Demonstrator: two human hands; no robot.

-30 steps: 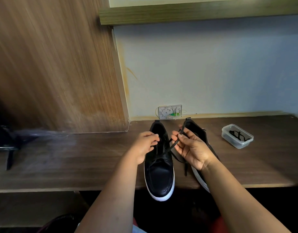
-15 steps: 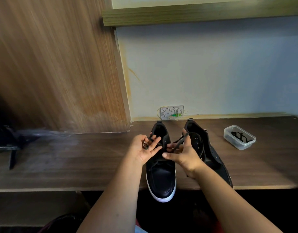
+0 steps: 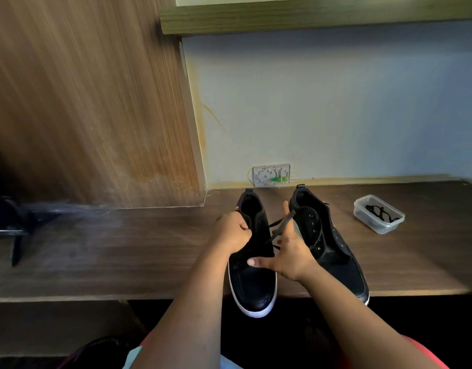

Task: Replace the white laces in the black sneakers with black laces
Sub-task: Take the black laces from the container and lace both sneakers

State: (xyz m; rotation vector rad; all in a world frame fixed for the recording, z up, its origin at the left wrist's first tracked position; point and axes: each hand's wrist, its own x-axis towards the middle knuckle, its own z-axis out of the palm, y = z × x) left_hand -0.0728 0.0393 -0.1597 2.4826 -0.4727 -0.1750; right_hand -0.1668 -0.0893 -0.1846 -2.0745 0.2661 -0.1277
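Observation:
Two black sneakers with white soles stand side by side on the dark wooden desk (image 3: 123, 251), toes over its front edge. The left sneaker (image 3: 253, 283) has a black lace (image 3: 280, 227) partly threaded. My left hand (image 3: 233, 233) is closed against that sneaker's left eyelet side, pinching something I cannot make out. My right hand (image 3: 288, 257) holds the black lace's free end up between its fingers, thumb stretched left over the shoe. The right sneaker (image 3: 333, 251) shows bare eyelets and no lace.
A clear plastic tub (image 3: 378, 214) holding a black lace sits on the desk at the right. A white wall socket (image 3: 272, 174) is behind the shoes. A wooden panel (image 3: 96, 102) rises at the left, and a dark object (image 3: 11, 222) lies at the far left.
My right hand has dropped lower and turned, its thumb now spread across the left sneaker, with the lace end raised. My left hand has closed into a fist against the eyelets.

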